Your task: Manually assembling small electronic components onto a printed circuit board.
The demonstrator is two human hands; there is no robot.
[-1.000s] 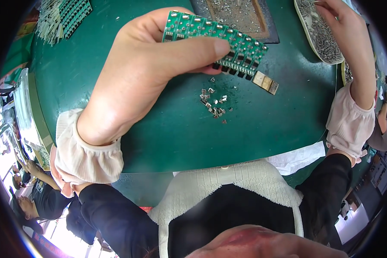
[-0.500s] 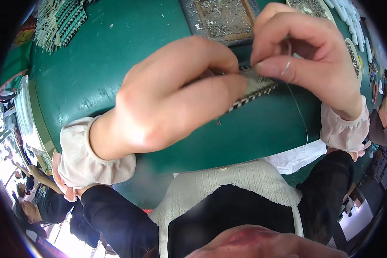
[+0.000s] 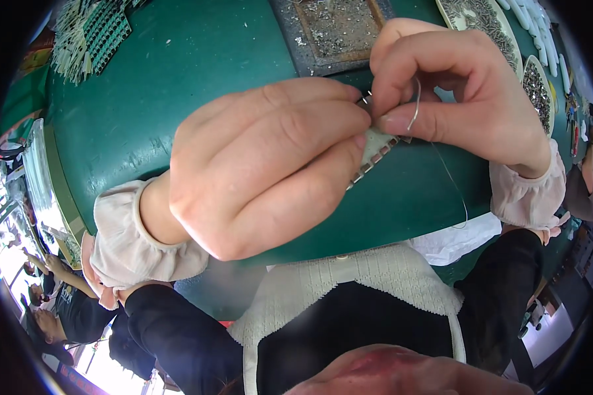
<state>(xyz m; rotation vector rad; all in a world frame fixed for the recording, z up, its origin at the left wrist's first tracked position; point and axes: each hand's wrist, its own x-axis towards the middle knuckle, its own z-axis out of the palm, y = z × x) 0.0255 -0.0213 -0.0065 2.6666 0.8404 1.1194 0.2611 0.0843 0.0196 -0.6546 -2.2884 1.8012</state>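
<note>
The left hand (image 3: 267, 164) lay back uppermost, wrist bent toward the right, its bent fingers and thumb clamped on the circuit board (image 3: 377, 143), which was mostly covered and slanted diagonally over the green table (image 3: 197, 59). The right hand (image 3: 461, 92) angled in opposite, index finger curled and thumb pressed against it at the board's right end; anything pinched between them was hidden. A thin silvery wire (image 3: 416, 107) crossed that thumb.
</note>
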